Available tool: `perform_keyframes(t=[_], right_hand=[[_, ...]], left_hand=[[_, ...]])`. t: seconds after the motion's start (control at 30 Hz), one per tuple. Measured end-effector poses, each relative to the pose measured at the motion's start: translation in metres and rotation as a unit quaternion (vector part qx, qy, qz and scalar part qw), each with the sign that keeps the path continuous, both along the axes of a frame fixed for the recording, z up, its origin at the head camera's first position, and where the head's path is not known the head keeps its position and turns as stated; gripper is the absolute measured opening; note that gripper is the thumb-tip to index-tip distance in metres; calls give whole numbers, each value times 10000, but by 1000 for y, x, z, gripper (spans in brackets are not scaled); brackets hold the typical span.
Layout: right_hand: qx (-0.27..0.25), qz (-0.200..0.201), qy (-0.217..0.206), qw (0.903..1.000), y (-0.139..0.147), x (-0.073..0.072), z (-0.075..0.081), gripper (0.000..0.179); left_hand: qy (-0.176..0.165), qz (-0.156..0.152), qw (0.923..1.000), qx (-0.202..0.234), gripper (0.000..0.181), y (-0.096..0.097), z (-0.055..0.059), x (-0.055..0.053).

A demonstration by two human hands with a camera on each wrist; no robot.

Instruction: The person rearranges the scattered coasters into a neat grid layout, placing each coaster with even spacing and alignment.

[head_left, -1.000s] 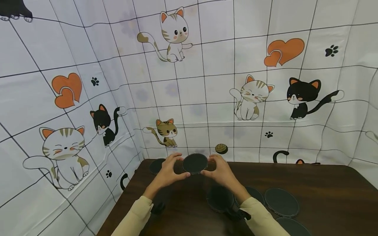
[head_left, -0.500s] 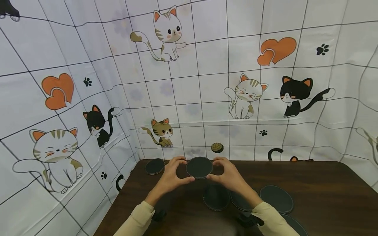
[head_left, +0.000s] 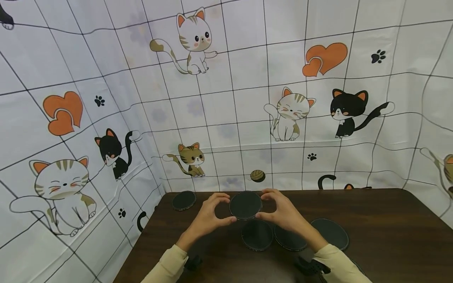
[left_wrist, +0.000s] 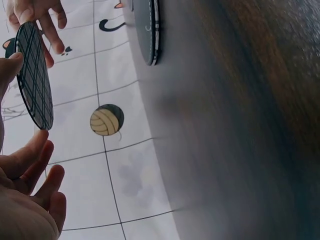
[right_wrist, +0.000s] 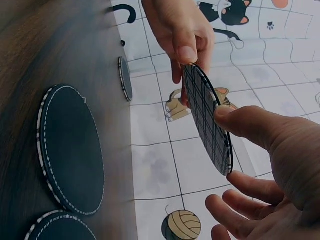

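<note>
A round dark coaster with a stitched rim is held up above the table's far part between my two hands. My left hand pinches its left edge with thumb and fingertips. At the opposite edge, my right hand grips it likewise. The wrist views show the raised coaster tilted, its plaid underside visible. Beneath it on the table lies a coaster, with another coaster right beside it, partly behind my right forearm.
A further coaster lies at the table's far left corner. Right of my right forearm is one more coaster. The dark wooden table meets a cat-print cloth at its back edge.
Both hands have carried the raised coaster to the right and a little nearer, toward the coasters on the table. The head view has turned slightly right. The grip looks the same.
</note>
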State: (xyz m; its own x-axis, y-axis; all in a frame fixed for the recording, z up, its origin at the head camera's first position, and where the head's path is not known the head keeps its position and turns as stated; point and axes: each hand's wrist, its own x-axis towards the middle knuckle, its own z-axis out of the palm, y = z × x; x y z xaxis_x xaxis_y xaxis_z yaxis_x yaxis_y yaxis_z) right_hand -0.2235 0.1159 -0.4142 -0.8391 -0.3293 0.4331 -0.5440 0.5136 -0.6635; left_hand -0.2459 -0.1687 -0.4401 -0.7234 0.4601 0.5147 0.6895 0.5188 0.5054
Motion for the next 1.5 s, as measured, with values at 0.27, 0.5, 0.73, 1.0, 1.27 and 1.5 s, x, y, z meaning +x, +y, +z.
perform_keyframes(t=[0.27, 0.5, 0.73, 1.0, 1.27, 1.5], right_hand=[[26, 100, -252, 9996, 12, 7, -5, 56], [-64, 100, -358, 9993, 21, 12, -4, 58], [-7, 134, -282, 9995, 32, 17, -8, 57], [-48, 310, -457, 9985, 46, 23, -14, 59], [-147, 480, -522, 9974, 55, 25, -14, 58], [-108, 570, -537, 9969, 66, 30, -19, 59]], left_hand=[[89, -99, 9999, -45, 54, 10, -5, 5], [14, -57, 10000, 29, 53, 19, -7, 11], [258, -148, 9995, 115, 55, 30, -9, 16], [215, -171, 9995, 130, 56, 42, -15, 21], [58, -317, 9991, 268, 52, 47, -15, 25], [-160, -572, 9982, 123, 44, 50, -15, 27]])
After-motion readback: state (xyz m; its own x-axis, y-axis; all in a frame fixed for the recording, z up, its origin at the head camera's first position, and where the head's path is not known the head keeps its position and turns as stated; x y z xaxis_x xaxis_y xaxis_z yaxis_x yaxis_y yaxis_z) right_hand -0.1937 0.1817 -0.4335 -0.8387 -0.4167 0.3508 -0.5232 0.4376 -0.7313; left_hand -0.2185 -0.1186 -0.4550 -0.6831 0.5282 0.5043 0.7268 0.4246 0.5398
